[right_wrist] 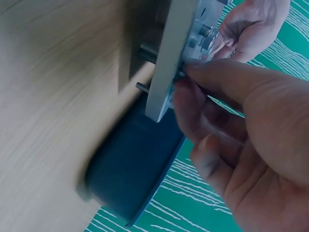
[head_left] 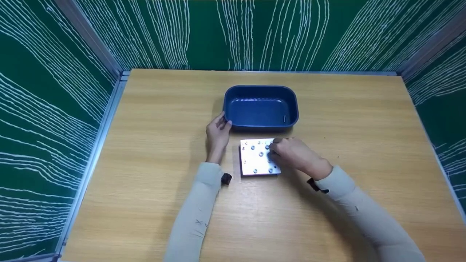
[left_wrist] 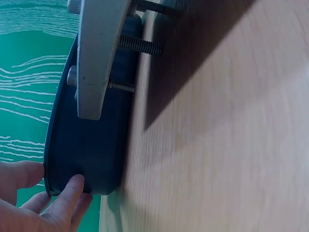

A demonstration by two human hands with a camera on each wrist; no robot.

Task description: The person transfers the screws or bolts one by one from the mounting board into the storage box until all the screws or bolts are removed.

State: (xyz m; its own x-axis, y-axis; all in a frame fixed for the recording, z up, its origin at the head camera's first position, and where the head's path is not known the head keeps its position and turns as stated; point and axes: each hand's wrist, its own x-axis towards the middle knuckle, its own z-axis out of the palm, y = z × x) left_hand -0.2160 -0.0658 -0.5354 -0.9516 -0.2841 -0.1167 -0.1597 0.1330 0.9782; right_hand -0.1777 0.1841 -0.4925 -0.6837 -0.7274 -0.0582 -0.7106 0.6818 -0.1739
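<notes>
My left hand (head_left: 217,134) holds the near left corner of a dark blue plastic bin (head_left: 260,126), fingers and thumb at its rim and outer wall. In front of the bin sits a square silver metal plate (head_left: 249,167) with several socket-head bolts standing in it. Bolt shanks (left_wrist: 140,45) stick out below the plate in the left wrist view. My right hand (head_left: 296,154) is over the plate's far right part. Thumb and forefinger pinch a bolt at the plate's surface; the fingertips (right_wrist: 186,89) mostly hide it.
One small bolt (head_left: 284,118) lies in the bin's right end. The wooden table (head_left: 153,145) is bordered by metal rails and green walls (head_left: 204,32) with white wavy lines. A black wrist strap piece (head_left: 226,178) shows at the left cuff.
</notes>
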